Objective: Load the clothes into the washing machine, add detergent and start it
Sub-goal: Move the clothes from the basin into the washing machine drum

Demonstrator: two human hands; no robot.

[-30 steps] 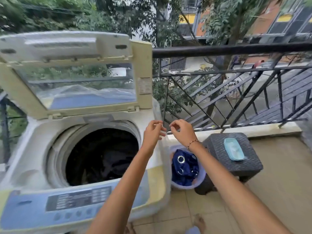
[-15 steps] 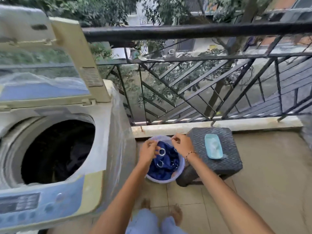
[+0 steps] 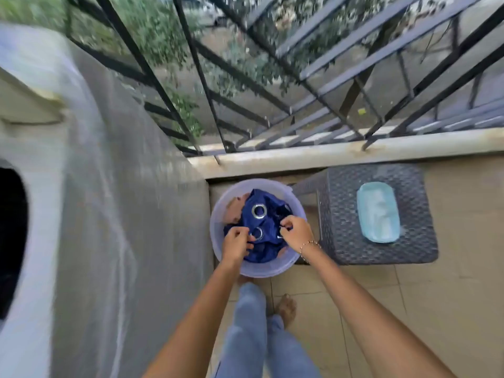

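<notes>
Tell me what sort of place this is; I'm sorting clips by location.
Probably a home balcony used for laundry: a railing over greenery, a tiled floor, and a washing machine beside a basket of clothes.

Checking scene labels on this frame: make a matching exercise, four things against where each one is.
Things:
1 blue cloth
2 bucket
3 pale blue packet
4 washing machine

Places:
A on the woven stool
B left of the bucket
C in the bucket, gripped by the left hand and the right hand
D on the floor, between washing machine and stool

Pairs: 1-C, 2-D, 3-A, 4-B
</notes>
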